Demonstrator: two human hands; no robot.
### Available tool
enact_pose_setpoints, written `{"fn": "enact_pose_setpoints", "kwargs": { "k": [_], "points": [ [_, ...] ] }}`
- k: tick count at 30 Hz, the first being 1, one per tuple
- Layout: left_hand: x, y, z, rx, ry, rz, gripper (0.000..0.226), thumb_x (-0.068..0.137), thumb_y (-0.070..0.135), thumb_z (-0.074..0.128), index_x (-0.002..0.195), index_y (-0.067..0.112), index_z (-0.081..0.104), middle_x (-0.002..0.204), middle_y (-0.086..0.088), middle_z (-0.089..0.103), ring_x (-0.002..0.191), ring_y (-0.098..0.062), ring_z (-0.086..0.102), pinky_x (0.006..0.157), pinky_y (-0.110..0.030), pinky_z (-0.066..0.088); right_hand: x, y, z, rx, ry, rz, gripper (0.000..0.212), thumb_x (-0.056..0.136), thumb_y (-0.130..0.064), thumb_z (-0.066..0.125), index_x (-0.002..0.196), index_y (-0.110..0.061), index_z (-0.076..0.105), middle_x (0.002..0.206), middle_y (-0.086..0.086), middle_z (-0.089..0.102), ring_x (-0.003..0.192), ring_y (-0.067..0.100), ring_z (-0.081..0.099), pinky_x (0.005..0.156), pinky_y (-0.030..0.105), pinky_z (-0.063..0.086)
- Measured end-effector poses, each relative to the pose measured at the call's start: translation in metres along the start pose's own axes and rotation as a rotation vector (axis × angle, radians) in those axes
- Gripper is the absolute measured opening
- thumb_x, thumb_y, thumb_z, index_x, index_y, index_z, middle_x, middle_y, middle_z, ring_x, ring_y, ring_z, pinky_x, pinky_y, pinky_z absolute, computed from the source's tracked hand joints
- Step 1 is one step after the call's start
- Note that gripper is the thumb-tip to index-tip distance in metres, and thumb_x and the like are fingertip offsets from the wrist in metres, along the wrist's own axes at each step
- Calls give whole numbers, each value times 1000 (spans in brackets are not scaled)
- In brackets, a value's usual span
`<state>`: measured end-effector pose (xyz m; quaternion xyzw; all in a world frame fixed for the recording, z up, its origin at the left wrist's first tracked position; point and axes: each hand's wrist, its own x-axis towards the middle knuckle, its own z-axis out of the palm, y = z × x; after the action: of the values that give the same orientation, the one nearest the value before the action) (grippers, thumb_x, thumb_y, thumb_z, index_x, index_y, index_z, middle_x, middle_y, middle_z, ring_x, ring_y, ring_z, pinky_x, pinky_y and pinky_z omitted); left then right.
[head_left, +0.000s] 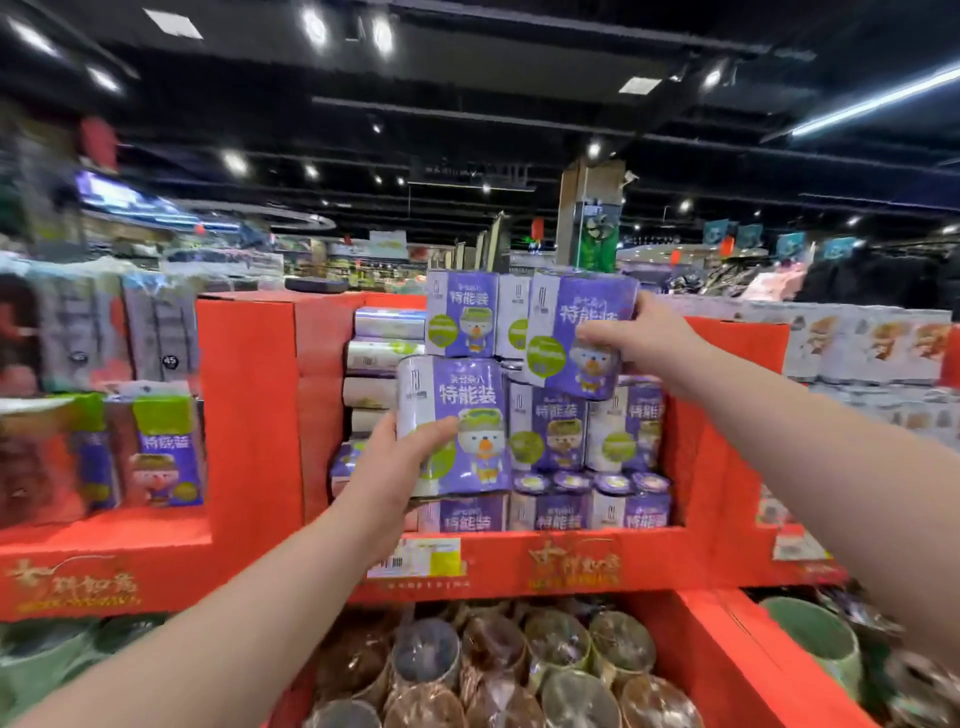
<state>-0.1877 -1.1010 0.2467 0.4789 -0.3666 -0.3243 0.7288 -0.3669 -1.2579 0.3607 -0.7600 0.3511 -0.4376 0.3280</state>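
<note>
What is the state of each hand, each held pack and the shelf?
left hand: grips the lower purple pack.
right hand: grips the upper purple pack.
lower purple pack: upright, before the stack.
upper purple pack: tilted.
red shelf: partly filled with packs.

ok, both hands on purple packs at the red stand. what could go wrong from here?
1. The right hand has its grip only on the right edge of the tilted upper pack; it could slip and drop onto the wrapped tubs below.
2. The left hand grips the lower pack right beside the stacked packs; pulling it may topple neighbours.
3. The top-row pack next to the tilted one could get knocked off.
</note>
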Motion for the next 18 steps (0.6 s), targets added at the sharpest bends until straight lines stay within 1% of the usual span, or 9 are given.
{"fn": "enact_pose_setpoints", "kwargs": {
  "k": [2,3,5,6,8,12,14,16,18],
  "points": [
    [11,8,2,19,46,34,63,53,44,78,112,27,63,107,-4,72,96,-31,66,84,-53,51,25,-5,0,-65,-8,-53,42,58,-36,76,89,-16,57,80,1,63,60,6,58,52,20,48],
    [15,11,3,17,66,61,51,62,39,77,109,25,63,103,-5,73,88,-28,67,77,-46,53,35,-6,1,-91,-8,-70,40,61,-33,75,91,-16,54,80,3,60,62,10,57,54,23,49],
    [24,16,4,16,83,114,23,83,21,67,106,20,63,96,-4,74,78,-22,69,71,-37,55,50,-10,4,-160,-9,-88,43,69,-27,75,101,-15,48,86,3,57,78,20,58,71,35,52],
    [28,19,4,28,95,121,21,87,16,64,108,19,63,98,-4,75,82,-22,70,75,-39,56,57,-12,6,-218,-12,-107,43,72,-24,74,103,-15,46,88,3,56,82,22,56,77,38,50],
    [33,23,6,38,106,142,31,85,16,67,115,15,62,106,-9,73,96,-30,69,88,-47,54,67,-17,12,-305,-27,-129,43,74,-20,74,102,-12,42,90,4,55,84,22,52,78,37,46],
    [42,26,11,49,100,173,59,63,30,74,119,13,62,108,-10,72,104,-36,66,93,-51,51,81,-19,21,-500,-99,-140,58,72,-19,77,113,-6,40,104,10,55,88,24,51,71,33,42],
    [46,25,12,53,78,181,58,64,29,73,118,13,63,108,-10,72,104,-35,66,94,-52,50,88,-20,24,-602,-122,-186,70,69,-16,78,124,-5,37,113,14,58,91,26,56,74,34,48],
    [50,25,11,55,69,179,53,67,27,70,118,13,63,108,-9,73,102,-34,67,93,-50,51,94,-25,26,-702,-138,-246,89,67,-18,83,139,-8,31,129,15,50,105,29,57,84,35,50],
    [53,26,11,49,66,177,48,70,24,71,117,14,63,107,-9,73,100,-32,68,91,-49,52,99,-31,28,-919,-123,-320,90,67,-29,84,141,-14,35,136,12,44,118,32,52,90,38,48]
  ]
}}
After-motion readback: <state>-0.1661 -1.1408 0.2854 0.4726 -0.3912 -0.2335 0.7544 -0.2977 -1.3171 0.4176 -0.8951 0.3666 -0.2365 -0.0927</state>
